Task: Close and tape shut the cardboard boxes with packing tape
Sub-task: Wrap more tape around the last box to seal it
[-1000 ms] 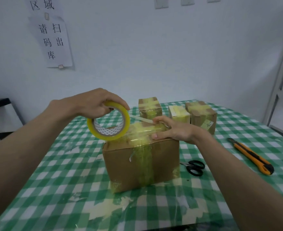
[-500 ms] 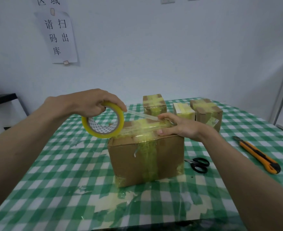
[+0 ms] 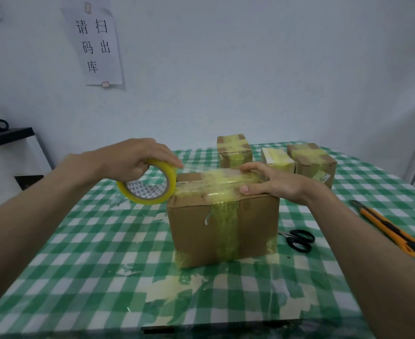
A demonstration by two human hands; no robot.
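A brown cardboard box (image 3: 223, 226) stands closed in the middle of the checked table, with yellowish tape over its top and down its front. My left hand (image 3: 138, 160) grips a yellow roll of packing tape (image 3: 150, 184) at the box's upper left edge. A clear strip runs from the roll across the box top. My right hand (image 3: 272, 179) lies on the right part of the top, fingers pressing the tape down and thumb at the front edge.
Three smaller taped boxes (image 3: 234, 150) (image 3: 277, 160) (image 3: 311, 163) stand behind. Black scissors (image 3: 299, 239) lie right of the box, an orange utility knife (image 3: 387, 228) further right. Tape scraps stick to the green checked tablecloth (image 3: 91, 253) in front. A paper sign (image 3: 94, 42) hangs on the wall.
The roll in my left hand has come down and to the left, to the box's left edge, so the strip now lies flatter over the top. My right hand keeps pressing the tape.
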